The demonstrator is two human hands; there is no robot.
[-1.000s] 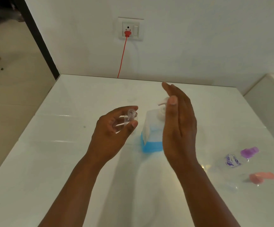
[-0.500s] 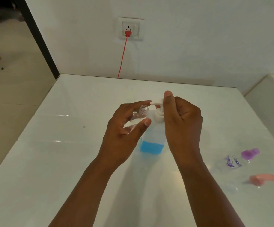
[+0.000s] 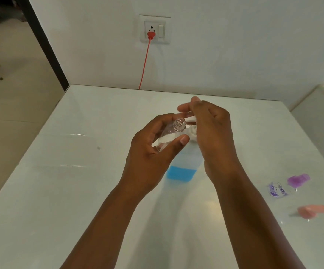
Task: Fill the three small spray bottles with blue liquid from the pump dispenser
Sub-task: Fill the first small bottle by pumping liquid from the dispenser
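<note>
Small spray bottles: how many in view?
3. One uncapped, held in the left hand at the pump dispenser spout: clear bottle. Purple-capped bottle and pink-capped bottle lie on the table's right side.

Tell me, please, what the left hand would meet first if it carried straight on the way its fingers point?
Probably the pump spout: the left hand holds the small clear bottle with its open neck just beside it. Depth is hard to judge.

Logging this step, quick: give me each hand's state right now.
Left hand: closed around the small clear bottle, open neck up.
Right hand: closed on the pump dispenser head.
</note>
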